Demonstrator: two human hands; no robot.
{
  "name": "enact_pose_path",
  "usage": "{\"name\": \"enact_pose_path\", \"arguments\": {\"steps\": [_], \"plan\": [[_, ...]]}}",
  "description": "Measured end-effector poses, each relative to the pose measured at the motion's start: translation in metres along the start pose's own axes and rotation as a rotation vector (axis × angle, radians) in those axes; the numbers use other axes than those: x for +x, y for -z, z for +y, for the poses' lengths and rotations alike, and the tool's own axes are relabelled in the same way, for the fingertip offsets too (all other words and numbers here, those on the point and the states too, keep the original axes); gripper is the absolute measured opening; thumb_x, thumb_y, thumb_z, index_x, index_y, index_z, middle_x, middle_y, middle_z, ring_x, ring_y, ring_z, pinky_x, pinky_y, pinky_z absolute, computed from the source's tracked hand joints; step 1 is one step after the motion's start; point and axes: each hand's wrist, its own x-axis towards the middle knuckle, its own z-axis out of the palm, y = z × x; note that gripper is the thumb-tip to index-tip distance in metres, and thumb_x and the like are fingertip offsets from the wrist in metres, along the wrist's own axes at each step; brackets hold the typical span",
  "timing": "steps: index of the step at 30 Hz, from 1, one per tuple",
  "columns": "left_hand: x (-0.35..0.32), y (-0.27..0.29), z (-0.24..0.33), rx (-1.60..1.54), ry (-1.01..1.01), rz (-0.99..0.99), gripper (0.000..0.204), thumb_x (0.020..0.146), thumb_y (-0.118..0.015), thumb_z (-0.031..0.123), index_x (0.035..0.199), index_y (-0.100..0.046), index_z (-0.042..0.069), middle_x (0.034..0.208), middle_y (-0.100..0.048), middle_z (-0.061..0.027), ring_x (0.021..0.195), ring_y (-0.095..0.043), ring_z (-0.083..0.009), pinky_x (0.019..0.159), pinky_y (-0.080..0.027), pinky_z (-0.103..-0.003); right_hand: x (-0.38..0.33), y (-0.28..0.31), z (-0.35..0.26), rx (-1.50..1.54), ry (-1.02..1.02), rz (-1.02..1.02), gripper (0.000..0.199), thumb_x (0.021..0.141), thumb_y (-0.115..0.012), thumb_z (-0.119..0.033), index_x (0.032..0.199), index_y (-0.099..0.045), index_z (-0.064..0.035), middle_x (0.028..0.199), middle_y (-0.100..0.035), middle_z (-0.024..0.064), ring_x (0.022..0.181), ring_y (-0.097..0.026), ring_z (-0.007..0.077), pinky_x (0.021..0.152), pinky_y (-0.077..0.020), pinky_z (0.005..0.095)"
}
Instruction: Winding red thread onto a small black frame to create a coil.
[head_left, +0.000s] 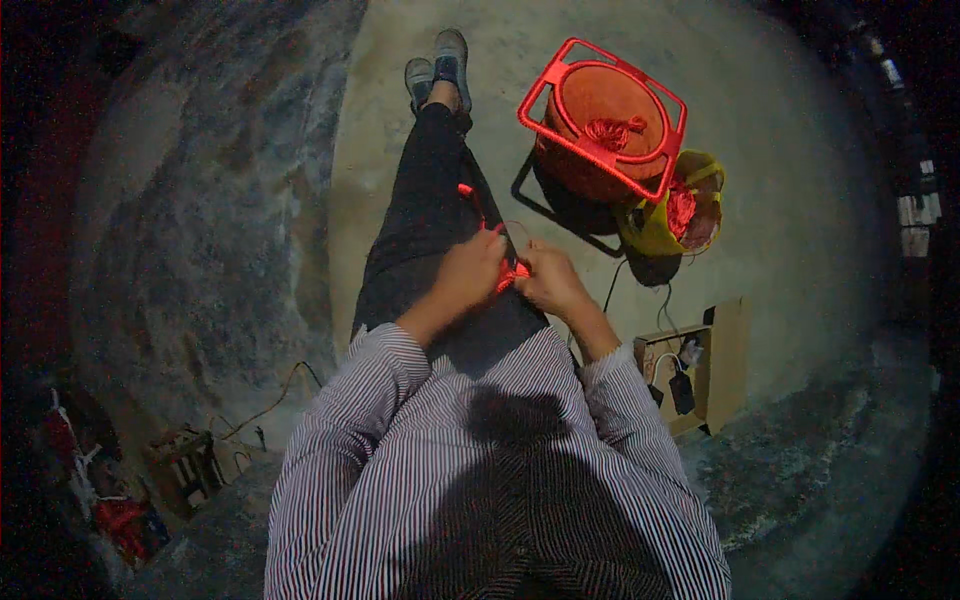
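On top of the dark trousers, a thin red cord lies between the 2 hands. The left hand is curled shut, with red showing above and below its fist. The right hand is bent in a pinch with red at its fingertips, close beside the left hand but not clearly touching it. The fingers are a bit blurry, so I cannot tell just how the cord goes around them.

The work on the cord looks part way done, as its ends are not tidy. 1 red bundle sits on the round orange seat, inside a red square frame. More red stuff fills the yellow bag. I cannot tell if those bits are done or waiting.

Past the left leg, the pale floor meets a dark, blotchy patch, so the left elbow has wide room. On the right, the frame and the bag stand ahead, and a cardboard box sits near the right elbow, so that side is tighter.
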Motion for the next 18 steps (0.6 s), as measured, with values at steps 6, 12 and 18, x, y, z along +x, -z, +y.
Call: {"name": "enact_pose_path", "arguments": {"steps": [6,12,18], "plan": [[0.002,0.041,0.012,0.275,-0.201,0.307,0.016,0.087,-0.054,0.017,0.085,-0.056,0.002,0.076,-0.059,-0.0198,0.072,-0.058,-0.0412,0.062,-0.046,-0.044,-0.008,0.026,-0.039,0.438,0.066,0.249,0.039,0.069,-0.066,-0.011,0.106,-0.059,-0.0017,0.106,-0.057,0.0173,0.098,-0.056,0.0350,0.086,-0.0460,0.0388],[-0.005,0.032,0.027,-0.078,-0.285,0.230,0.021,0.089,-0.051,0.020,0.075,-0.054,0.003,0.066,-0.057,-0.0064,0.053,-0.053,-0.0223,0.049,-0.039,-0.035,-0.024,0.033,-0.047,0.278,0.302,0.477,0.042,0.075,-0.064,-0.013,0.114,-0.054,-0.0011,0.115,-0.054,0.0158,0.101,-0.056,0.0320,0.092,-0.0431,0.0374],[-0.007,0.021,0.014,-0.849,0.487,-0.128,0.026,0.089,-0.051,0.028,0.076,-0.056,0.006,0.066,-0.055,-0.0009,0.055,-0.047,-0.0113,0.054,-0.039,-0.025,-0.058,0.082,0.035,1.880,-0.006,0.522,0.023,0.092,-0.051,-0.023,0.105,-0.055,-0.0054,0.101,-0.061,0.0118,0.095,-0.058,0.0258,0.086,-0.0470,0.0406]]}}
